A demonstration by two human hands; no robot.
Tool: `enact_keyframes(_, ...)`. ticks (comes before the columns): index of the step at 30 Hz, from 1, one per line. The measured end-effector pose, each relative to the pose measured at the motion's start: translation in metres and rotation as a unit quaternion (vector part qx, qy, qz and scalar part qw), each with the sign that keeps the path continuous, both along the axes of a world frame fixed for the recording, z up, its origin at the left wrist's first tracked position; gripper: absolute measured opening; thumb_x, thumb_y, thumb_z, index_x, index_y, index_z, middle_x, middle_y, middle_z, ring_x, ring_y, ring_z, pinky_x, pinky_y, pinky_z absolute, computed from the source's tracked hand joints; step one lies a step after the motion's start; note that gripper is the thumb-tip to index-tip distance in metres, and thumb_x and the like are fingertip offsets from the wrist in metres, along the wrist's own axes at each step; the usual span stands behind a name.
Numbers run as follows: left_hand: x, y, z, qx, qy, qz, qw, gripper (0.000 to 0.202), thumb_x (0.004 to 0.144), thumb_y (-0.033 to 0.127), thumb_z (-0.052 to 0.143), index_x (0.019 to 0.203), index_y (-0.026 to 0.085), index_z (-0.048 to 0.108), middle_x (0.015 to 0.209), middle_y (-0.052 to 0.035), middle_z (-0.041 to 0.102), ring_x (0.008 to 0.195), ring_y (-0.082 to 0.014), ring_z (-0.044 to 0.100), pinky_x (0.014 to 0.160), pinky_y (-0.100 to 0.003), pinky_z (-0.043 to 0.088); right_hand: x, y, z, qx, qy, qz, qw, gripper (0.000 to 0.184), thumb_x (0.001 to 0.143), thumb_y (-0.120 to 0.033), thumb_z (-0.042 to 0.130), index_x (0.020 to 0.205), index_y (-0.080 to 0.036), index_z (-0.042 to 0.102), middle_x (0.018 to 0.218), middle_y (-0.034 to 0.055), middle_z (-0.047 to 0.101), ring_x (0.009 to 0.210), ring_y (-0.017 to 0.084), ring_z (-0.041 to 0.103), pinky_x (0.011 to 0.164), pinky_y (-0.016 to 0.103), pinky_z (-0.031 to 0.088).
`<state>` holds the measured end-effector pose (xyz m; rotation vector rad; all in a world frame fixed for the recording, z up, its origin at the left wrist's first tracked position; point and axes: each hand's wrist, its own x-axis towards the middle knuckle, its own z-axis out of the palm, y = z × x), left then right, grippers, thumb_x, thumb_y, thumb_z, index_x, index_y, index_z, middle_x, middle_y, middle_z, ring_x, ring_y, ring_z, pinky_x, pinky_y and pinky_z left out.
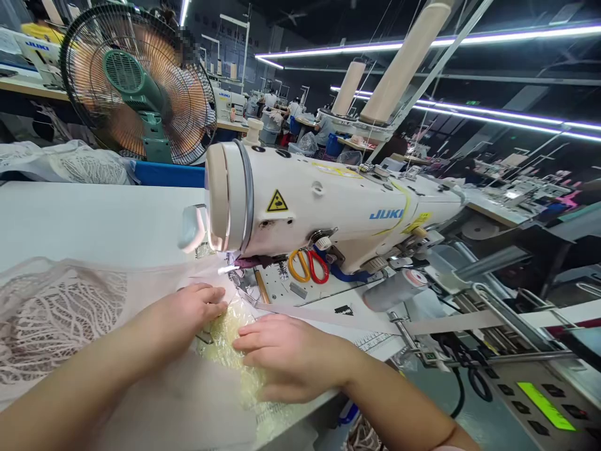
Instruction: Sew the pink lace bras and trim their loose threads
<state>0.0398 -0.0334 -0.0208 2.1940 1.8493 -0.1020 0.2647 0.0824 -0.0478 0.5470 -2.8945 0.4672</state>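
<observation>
My left hand (pixel 188 313) lies flat, fingers stretched out, on sheer pale fabric (pixel 154 382) just before the needle area of a white JUKI sewing machine (pixel 328 207). My right hand (pixel 286 354) rests beside it, fingers extended and pressing down on a yellowish lace piece (pixel 235 341) between the two hands. A pink-white lace panel (pixel 51 313) spreads to the left under my left forearm. Neither hand grips anything.
Scissors with orange and red handles (pixel 307 266) lie under the machine arm. A green fan (pixel 136 81) stands at the back left, thread cones (pixel 404 62) above the machine. A control panel with a lit green display (pixel 544 404) sits at the lower right. Other workers sit far behind.
</observation>
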Motion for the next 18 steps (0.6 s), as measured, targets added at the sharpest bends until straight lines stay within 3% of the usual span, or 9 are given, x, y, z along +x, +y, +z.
enact_keyframes(6,-0.003,-0.001,-0.006,0.018,0.014,-0.018,1.0,0.059,0.07,0.003,0.044,0.125,0.02,0.057,0.136,-0.0109,0.051,0.125,-0.0274,0.046,0.103,-0.045,0.038,0.0,0.0,0.0,0.003,0.001,0.002,1.0,0.038,0.092,-0.043,0.043,0.109,-0.012,0.057,0.129,0.0097,0.055,0.129,0.018,0.04,0.102,0.031,0.035)
enact_keyframes(14,-0.008,0.006,-0.003,0.008,0.024,-0.018,1.0,0.062,0.063,0.004,0.046,0.122,0.014,0.059,0.136,-0.0148,0.051,0.123,-0.0284,0.048,0.101,-0.043,0.04,-0.001,-0.001,0.001,0.022,-0.007,0.001,1.0,0.038,0.092,-0.043,0.042,0.111,-0.012,0.056,0.129,0.007,0.055,0.128,0.017,0.04,0.099,0.03,0.035)
enact_keyframes(18,-0.012,0.008,-0.003,0.021,0.033,0.026,0.999,0.056,0.073,0.005,0.042,0.126,0.016,0.056,0.138,-0.0121,0.049,0.125,-0.0274,0.047,0.103,-0.042,0.038,-0.001,-0.001,0.0,0.021,-0.014,0.005,1.0,0.038,0.09,-0.043,0.046,0.11,-0.013,0.056,0.128,0.0061,0.055,0.126,0.017,0.042,0.098,0.029,0.037)
